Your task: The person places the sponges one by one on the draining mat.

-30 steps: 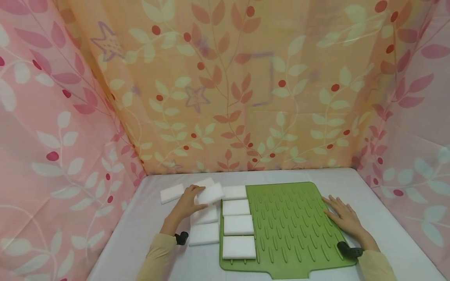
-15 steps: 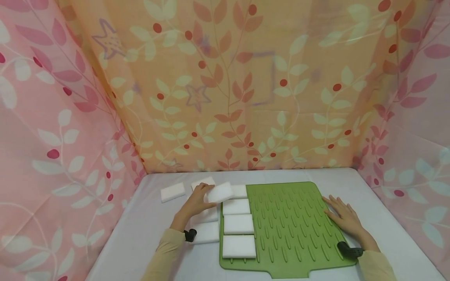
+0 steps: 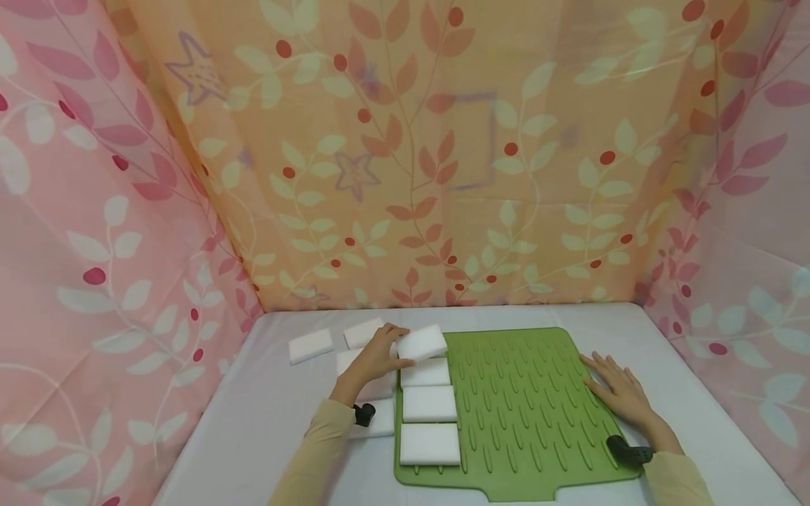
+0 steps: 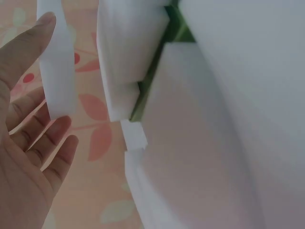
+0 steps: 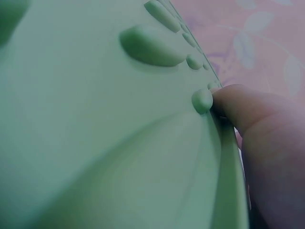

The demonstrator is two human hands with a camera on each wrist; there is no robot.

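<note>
My left hand (image 3: 375, 358) pinches a white rectangular sponge (image 3: 422, 342) between thumb and fingers, raised and slightly tilted over the far left corner of the green ridged mat (image 3: 525, 407). Along the mat's left side lies a column of white sponges, the nearest (image 3: 430, 444) close to the front; the held one hides most of the farthest. In the left wrist view the held sponge (image 4: 59, 76) appears edge-on, between the thumb and fingertips. My right hand (image 3: 623, 397) rests with extended fingers on the mat's right edge, a digit (image 5: 248, 107) touching it in the right wrist view.
More white sponges lie left of the mat, including one at far left (image 3: 311, 346) and another (image 3: 363, 333) behind my left hand. My left forearm partly covers several others. Patterned curtains (image 3: 405, 176) enclose the white table (image 3: 240, 422) at the back and sides.
My left hand has carried the sponge rightward, from beside the mat's left edge to over its far left corner. The right hand stays in place on the mat.
</note>
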